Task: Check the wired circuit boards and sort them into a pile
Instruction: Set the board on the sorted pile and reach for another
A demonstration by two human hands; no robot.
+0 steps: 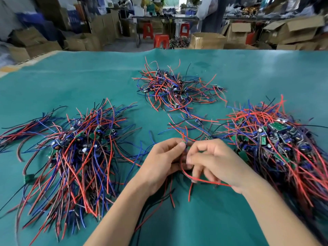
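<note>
Both hands are met at the 6 o'clock area of the teal table cover (74, 82), just above its surface. The left hand (159, 160) is curled, thumb and forefinger pinching a small wired circuit board (186, 148) — mostly hidden between the two hands, only a sliver of green being seen. The right hand (214, 162) is curled too; its fingertips (190, 159) are closed on the same piece, and a red lead (204, 181) is looped under the fingers and run out past the right wrist. More red and black leads are hung below the hands toward 6 o'clock.

Three heaps are laid on the cover:
- left pile (79, 150), at 9 o'clock — wires roughly combed in one direction, boards bunched near its upper part.
- far pile (174, 89), at 12 o'clock — smaller, loosely tangled.
- right pile (276, 144), at 3 o'clock — dense, many green boards shown face up.

A few stray wired boards (197, 121) are scattered between the far pile and the hands.

Beyond the table edge, cardboard boxes (205, 40) and red stools (161, 40) are noted, blurred.
</note>
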